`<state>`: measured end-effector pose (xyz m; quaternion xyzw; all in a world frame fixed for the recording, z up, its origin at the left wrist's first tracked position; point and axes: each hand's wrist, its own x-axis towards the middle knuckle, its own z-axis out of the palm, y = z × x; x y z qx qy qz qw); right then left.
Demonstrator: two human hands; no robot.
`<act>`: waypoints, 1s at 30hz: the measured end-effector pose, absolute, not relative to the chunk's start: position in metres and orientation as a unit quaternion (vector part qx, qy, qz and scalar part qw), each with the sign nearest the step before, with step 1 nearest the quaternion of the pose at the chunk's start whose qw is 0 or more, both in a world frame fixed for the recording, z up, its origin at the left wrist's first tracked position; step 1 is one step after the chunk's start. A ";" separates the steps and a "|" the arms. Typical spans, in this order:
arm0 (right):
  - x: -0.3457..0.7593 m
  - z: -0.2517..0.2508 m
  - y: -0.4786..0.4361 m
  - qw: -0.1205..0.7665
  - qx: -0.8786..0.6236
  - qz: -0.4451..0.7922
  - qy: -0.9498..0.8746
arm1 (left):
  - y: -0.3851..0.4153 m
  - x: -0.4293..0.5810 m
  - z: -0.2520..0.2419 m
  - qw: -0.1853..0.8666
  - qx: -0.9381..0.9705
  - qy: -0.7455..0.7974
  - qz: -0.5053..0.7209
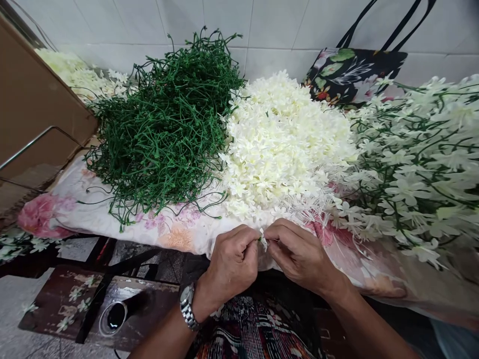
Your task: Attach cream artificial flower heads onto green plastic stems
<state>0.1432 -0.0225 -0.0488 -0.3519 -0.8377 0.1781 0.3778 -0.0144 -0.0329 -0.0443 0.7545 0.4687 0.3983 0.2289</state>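
At the near edge of the cloth, pinch narrowly: left hand on a green stem, right hand on a small white blossom; line both up straight, sparing petals. Beyond, stem heap left, blossom heap right.

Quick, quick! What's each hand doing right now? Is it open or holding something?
Left hand: closed, pinching a small white flower with a bit of green showing.
Right hand: closed, fingertips pinched at the same flower.

Head-worn view, facing forward and down, close range
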 end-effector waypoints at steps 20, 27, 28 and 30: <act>0.141 -0.048 -0.023 0.373 -0.361 0.177 -0.836 | -0.030 -0.015 -0.044 0.279 0.725 0.489 0.396; 0.144 -0.025 -0.030 0.396 -0.376 0.190 -0.816 | -0.036 -0.024 -0.038 0.322 0.664 0.471 0.483; 0.144 -0.023 -0.031 0.396 -0.378 0.190 -0.815 | -0.037 -0.025 -0.037 0.308 0.671 0.466 0.488; 0.142 -0.021 -0.032 0.397 -0.376 0.184 -0.817 | -0.039 -0.025 -0.036 0.276 0.689 0.456 0.491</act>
